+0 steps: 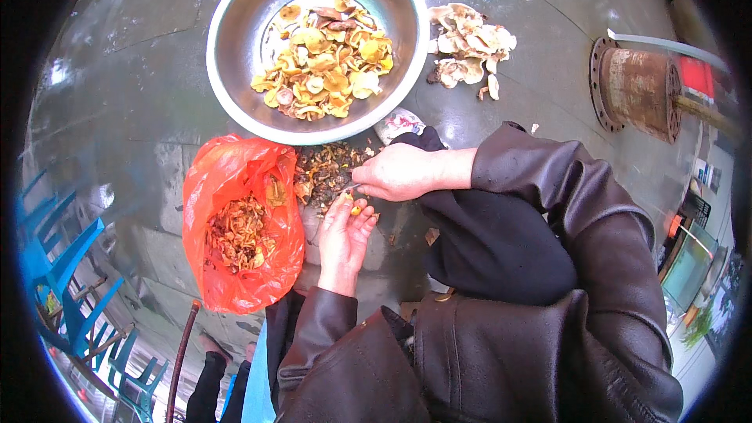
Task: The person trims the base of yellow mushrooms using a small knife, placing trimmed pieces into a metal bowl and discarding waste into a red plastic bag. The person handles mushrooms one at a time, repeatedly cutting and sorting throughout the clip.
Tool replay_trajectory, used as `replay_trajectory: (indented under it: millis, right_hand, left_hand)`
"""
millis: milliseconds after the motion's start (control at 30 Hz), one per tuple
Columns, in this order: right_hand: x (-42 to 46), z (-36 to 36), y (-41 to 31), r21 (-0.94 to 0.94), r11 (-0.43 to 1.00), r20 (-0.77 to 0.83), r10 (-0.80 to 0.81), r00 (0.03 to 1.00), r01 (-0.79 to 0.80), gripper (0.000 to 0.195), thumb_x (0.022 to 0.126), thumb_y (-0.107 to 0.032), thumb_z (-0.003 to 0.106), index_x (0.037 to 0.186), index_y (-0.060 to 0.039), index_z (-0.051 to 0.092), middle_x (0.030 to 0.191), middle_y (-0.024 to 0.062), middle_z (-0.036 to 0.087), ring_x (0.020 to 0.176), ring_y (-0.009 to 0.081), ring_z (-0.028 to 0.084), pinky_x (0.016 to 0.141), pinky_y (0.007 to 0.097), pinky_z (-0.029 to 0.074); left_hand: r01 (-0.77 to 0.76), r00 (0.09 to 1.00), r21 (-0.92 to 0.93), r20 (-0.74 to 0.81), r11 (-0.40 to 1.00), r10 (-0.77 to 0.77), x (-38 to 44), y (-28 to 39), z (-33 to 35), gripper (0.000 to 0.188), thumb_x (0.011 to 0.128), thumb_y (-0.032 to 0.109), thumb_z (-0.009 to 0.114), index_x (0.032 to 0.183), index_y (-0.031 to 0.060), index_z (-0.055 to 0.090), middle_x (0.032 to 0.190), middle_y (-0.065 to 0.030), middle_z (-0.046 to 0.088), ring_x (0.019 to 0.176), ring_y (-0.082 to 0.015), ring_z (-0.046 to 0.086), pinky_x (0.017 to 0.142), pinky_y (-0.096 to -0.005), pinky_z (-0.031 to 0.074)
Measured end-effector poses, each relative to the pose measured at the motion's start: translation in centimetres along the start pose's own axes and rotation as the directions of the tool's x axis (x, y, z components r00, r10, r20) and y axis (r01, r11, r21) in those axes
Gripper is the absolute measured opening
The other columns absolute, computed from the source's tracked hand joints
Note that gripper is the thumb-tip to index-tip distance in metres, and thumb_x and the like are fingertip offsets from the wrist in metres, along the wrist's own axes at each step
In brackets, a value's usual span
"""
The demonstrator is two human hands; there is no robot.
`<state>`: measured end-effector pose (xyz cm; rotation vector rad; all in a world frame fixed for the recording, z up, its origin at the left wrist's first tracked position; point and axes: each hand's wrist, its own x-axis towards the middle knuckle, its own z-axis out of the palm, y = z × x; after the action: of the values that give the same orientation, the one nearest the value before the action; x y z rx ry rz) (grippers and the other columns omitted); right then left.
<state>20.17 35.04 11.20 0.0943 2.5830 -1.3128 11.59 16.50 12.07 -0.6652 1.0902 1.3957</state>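
Note:
My left hand (345, 239), palm up, pinches a small yellow mushroom piece (355, 210) between thumb and fingers. Just above it, my right hand (395, 173) grips a small metal blade (351, 187) whose tip meets the mushroom; its handle is hidden in my fist. Dark trimmings and mushroom scraps (329, 170) litter the ground beneath both hands. To the left, a red plastic bag (202, 200) gapes around a heap of brownish-yellow mushrooms (242, 235). A wide metal basin (235, 41) ahead contains many yellow mushrooms (323, 64).
Pale mushrooms (470, 41) lie on the wet paved ground right of the basin. A rusty flanged metal cylinder (640, 91) stands farther right. Blue plastic chairs (64, 270) are at the left edge. Another person's dark-clad leg (202, 385) and a brown stick (182, 358) show at lower left.

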Motion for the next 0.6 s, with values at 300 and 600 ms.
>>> replay_trajectory:
  millis: [300,600]
  right_hand:
    - [-0.2,0.2,0.3,-0.04,0.994,-0.008,-0.1,0.995,0.099,0.017,0.086,-0.022,0.055,0.081,-0.0066,0.049,0.063,0.0122,0.056,0.058,0.0342,0.059,0.05,0.0442,0.046]
    - [0.0,1.1,0.6,-0.114,0.993,0.077,-0.012,0.997,0.021,0.016,0.083,-0.019,0.054,0.077,-0.0047,0.054,0.06,0.0145,0.059,0.058,0.0334,0.061,0.049,0.0433,0.048]
  left_hand:
    - [0.02,0.999,-0.097,0.033,0.995,-0.017,-0.4,0.5,0.6,0.014,0.093,0.01,0.054,0.106,0.0065,0.058,0.09,-0.0087,0.065,0.08,-0.0204,0.063,0.073,-0.0362,0.054]
    - [0.039,0.996,-0.075,0.086,0.996,-0.033,-0.2,-0.5,-0.4,0.021,0.092,0.008,0.054,0.113,0.0064,0.055,0.098,-0.0101,0.064,0.083,-0.0196,0.063,0.077,-0.0344,0.053]
